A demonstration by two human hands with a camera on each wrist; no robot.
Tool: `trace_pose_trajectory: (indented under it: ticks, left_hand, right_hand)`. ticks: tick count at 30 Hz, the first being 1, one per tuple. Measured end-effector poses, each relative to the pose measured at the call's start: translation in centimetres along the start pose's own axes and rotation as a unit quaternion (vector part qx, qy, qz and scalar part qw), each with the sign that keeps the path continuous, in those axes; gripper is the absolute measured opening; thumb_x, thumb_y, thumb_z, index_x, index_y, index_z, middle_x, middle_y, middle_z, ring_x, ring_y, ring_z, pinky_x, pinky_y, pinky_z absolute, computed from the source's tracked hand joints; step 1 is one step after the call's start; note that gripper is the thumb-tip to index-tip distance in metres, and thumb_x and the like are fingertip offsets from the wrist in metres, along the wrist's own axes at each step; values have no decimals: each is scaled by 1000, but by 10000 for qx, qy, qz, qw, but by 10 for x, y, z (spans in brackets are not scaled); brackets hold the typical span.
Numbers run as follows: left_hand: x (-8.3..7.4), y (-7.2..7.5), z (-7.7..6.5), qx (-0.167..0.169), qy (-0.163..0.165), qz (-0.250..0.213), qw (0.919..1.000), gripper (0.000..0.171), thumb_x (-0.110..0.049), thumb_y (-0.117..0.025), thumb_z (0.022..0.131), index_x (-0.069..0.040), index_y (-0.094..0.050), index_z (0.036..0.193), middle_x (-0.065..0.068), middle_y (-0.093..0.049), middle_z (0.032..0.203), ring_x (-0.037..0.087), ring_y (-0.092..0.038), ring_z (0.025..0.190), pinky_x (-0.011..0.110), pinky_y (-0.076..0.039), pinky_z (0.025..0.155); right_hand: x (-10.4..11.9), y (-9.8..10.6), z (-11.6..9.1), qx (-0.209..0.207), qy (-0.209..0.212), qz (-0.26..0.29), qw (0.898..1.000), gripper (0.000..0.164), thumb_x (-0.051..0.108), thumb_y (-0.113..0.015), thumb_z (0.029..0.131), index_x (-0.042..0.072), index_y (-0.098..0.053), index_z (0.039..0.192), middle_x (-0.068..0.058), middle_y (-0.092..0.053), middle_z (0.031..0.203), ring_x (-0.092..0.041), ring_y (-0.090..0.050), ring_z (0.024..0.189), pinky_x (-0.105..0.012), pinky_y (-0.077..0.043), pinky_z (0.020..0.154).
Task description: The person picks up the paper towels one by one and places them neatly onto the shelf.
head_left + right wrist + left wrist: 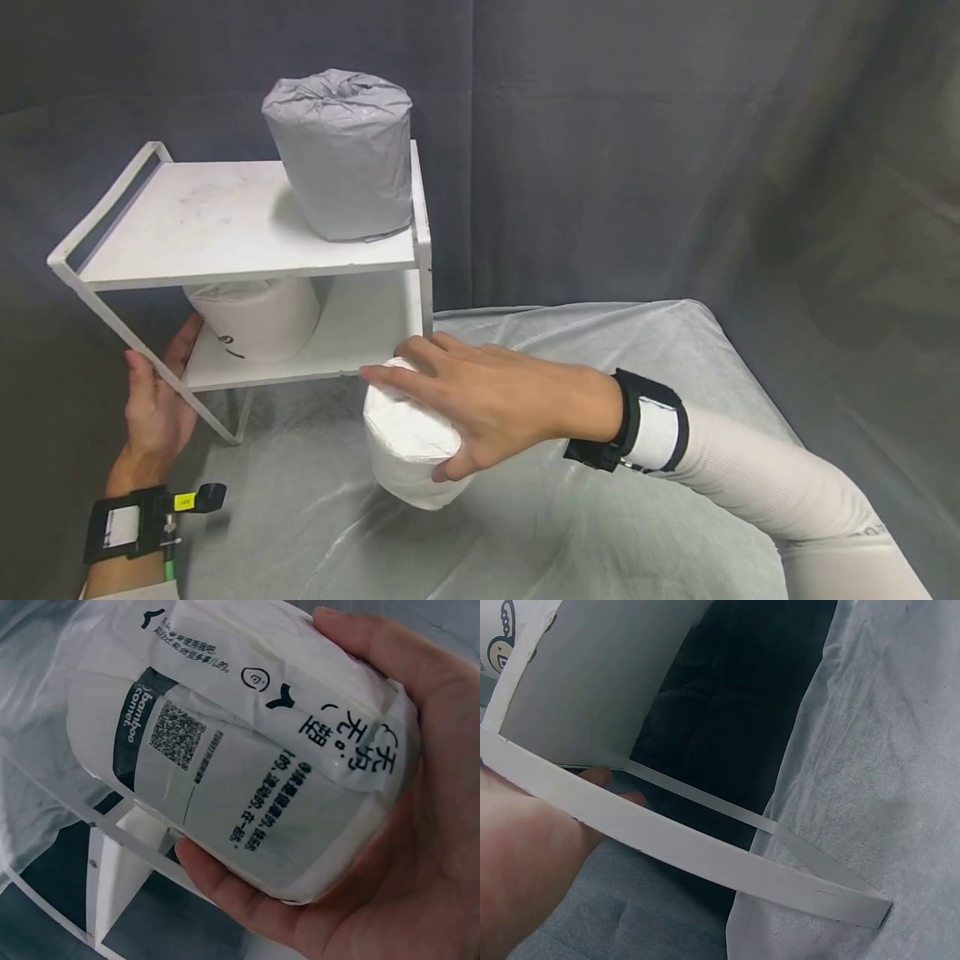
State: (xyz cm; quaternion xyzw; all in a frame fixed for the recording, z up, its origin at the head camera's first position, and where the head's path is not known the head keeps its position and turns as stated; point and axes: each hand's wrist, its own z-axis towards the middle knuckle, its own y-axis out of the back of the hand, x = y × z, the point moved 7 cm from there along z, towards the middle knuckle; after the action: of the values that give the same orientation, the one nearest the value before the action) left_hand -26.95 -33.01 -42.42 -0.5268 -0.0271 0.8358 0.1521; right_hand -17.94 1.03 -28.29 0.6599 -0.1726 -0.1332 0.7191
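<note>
My right hand (487, 400) grips a white, paper-wrapped toilet roll (408, 425) from above, fingers and thumb spread round its sides. In the right wrist view the printed wrapper of this roll (217, 757) shows black lettering and a square code. At the left, my left hand (161, 408) holds a front leg of a white two-tier shelf rack (217, 217), thumb on one side and fingers on the other. In the left wrist view the leg (675, 847) crosses in front of that hand, hiding part of it.
A grey-looking wrapped roll (341, 158) stands at the right end of the top shelf. Another wrapped roll (258, 321) sits on the lower shelf, partly hidden by the upper one. Grey cloth (600, 517) covers the table, with a dark curtain (600, 167) behind.
</note>
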Motion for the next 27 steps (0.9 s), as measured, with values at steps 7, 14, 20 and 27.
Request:
trace_pose_trajectory:
  ticks: [7, 14, 20, 27]
  left_hand:
    - [2, 0, -1, -61, 213, 44, 9997, 79, -68, -24, 109, -19, -18, 171, 6, -8, 179, 27, -1, 165, 39, 1, 131]
    - [2, 2, -2, -181, 300, 91, 9993, 81, -70, -28, 107, -21, -22, 170, 6, -10, 178, 26, -3, 165, 38, 1, 131]
    - [0, 1, -3, -187, 89, 19, 9998, 76, -66, -28, 109, -24, -17, 171, 8, -13, 178, 28, -6, 165, 39, -4, 132]
    - [2, 1, -2, -265, 176, 11, 9995, 78, -69, -30, 107, -25, -20, 171, 8, -13, 177, 28, -6, 164, 43, 0, 131]
  right_hand:
    - [4, 6, 17, -156, 100, -69, 9998, 107, 55, -87, 80, 17, -33, 165, -6, -47, 146, -21, -54, 117, -28, -55, 80]
    - [4, 18, 39, -224, 2, -234, 9995, 108, 59, -86, 80, 19, -33, 165, -7, -46, 149, -23, -53, 126, -31, -57, 83]
    - [6, 20, 56, -214, -85, -591, 9980, 109, 63, -83, 80, 22, -29, 166, -7, -44, 151, -25, -53, 128, -31, -58, 72]
    - [6, 15, 77, -191, -316, -493, 9981, 110, 59, -84, 82, 22, -26, 168, -8, -39, 156, -25, -49, 127, -33, -58, 71]
